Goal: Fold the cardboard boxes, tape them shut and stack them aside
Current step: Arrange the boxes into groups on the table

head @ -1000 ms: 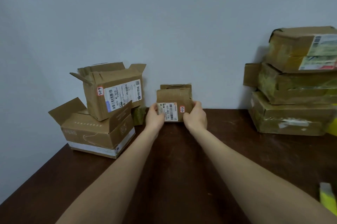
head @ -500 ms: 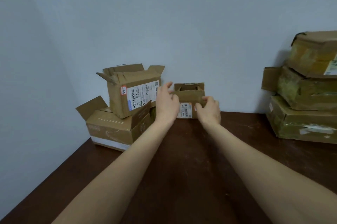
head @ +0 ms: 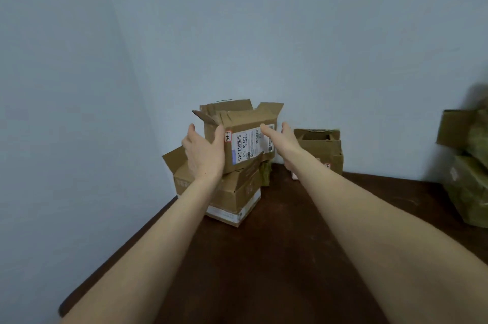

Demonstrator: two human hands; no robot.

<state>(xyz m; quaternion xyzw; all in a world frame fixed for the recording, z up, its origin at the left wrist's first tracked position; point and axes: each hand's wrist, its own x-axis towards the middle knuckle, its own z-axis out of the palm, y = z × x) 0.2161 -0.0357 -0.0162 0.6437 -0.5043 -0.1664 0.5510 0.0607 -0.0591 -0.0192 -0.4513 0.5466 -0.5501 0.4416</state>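
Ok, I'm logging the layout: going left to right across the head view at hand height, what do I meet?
Left hand → labelled open box → right hand → small open box → stacked taped boxes. The lower box overlaps the hand and labelled box, so it is left out.

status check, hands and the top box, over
Left hand open at top box left corner, right hand open at its front. Flaps up, box tilted on lower box. Small box beside right arm, not blocking.
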